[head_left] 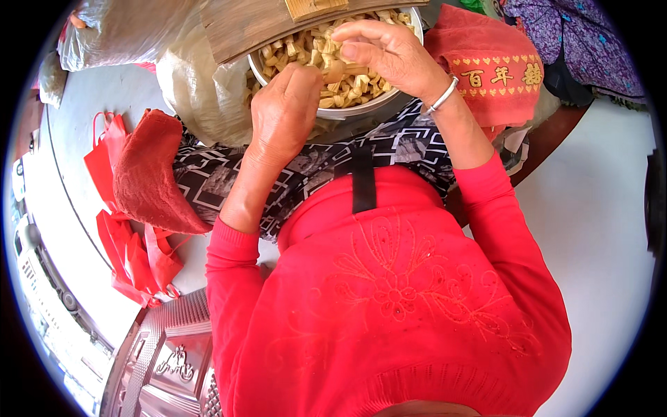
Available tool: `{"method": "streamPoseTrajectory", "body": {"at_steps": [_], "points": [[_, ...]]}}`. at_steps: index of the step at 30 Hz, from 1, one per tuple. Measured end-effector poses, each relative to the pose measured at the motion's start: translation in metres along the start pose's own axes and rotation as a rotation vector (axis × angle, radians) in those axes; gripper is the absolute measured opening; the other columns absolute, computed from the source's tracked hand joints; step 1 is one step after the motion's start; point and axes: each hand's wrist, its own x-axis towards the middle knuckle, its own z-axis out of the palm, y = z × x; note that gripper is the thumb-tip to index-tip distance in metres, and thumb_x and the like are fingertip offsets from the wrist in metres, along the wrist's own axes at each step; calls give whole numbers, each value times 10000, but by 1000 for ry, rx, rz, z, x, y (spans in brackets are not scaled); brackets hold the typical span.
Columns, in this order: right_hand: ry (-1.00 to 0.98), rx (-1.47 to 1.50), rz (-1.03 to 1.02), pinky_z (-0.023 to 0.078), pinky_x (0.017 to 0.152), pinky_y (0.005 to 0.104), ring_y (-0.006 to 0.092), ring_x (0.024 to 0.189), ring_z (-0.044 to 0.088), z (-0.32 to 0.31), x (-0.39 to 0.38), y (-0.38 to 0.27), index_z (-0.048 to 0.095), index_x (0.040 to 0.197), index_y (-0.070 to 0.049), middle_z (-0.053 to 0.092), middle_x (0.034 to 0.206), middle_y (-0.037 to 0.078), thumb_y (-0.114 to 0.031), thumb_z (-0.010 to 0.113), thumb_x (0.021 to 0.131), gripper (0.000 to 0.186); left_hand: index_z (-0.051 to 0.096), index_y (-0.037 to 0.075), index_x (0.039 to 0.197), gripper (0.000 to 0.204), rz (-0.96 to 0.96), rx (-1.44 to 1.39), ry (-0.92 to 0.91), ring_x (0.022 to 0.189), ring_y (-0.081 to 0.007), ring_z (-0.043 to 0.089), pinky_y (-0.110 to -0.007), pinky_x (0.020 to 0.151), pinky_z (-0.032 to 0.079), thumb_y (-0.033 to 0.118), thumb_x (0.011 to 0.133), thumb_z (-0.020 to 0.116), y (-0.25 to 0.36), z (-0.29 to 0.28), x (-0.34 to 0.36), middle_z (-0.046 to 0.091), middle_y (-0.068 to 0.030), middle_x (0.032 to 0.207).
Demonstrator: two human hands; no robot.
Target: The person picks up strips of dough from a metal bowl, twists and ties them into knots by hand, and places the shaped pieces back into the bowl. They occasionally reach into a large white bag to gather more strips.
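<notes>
Red sweater loomed nearest! Left hand curled, couldn't tell if clamped; right hand's thumb, fingertips stood apart. Tan strips looked light, pliable: ends suited pinching.

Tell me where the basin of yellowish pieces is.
At the head view's top centre, the basin is partly hidden by the left hand, right hand and wooden board, with a patterned red towel to its right.

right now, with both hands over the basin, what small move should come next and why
Perhaps close the right hand on the tan piece: the left hand is curled and seems to pinch it over the knotted pieces, while the right's thumb and forefinger stand apart beside it.
</notes>
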Motion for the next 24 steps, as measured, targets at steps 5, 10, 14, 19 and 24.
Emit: {"method": "streamPoseTrajectory", "body": {"at_steps": [5,10,14,19,24], "points": [[-266,180,319,524,710,226,88,783,626,4,14,-14,656,1060,-11,667,899,36,-134,666,878,220,560,33,935,74,-171,-267,-70,692,-161,564,-273,624,454,29,888,617,2,5,13,588,-47,794],[-248,307,366,556,617,236,96,651,636,-17,6,-2,670,954,-8,670,826,39,-89,664,846,135,569,28,931,46,-508,-669,-236,702,-34,470,-196,617,395,45,912,606,-13,-5,12,551,36,774],[-237,429,356,555,623,235,86,667,631,-24,9,3,645,1041,-4,659,823,30,-128,644,891,195,572,36,927,52,-557,-795,-243,673,-40,467,-187,609,378,79,916,600,-25,-2,22,545,36,750],[-147,343,189,511,612,214,65,665,590,-22,23,-7,610,1139,14,620,800,10,-134,617,926,259,572,59,925,71,-714,-902,-220,553,-19,381,-169,478,277,128,924,588,-30,-11,48,523,25,714],[10,33,145,473,567,210,55,627,525,-20,42,-9,617,1120,4,594,777,6,-68,599,915,218,597,51,1012,123,-686,-868,-287,539,-13,388,-160,466,285,133,921,593,-49,-18,69,556,21,740]]}}
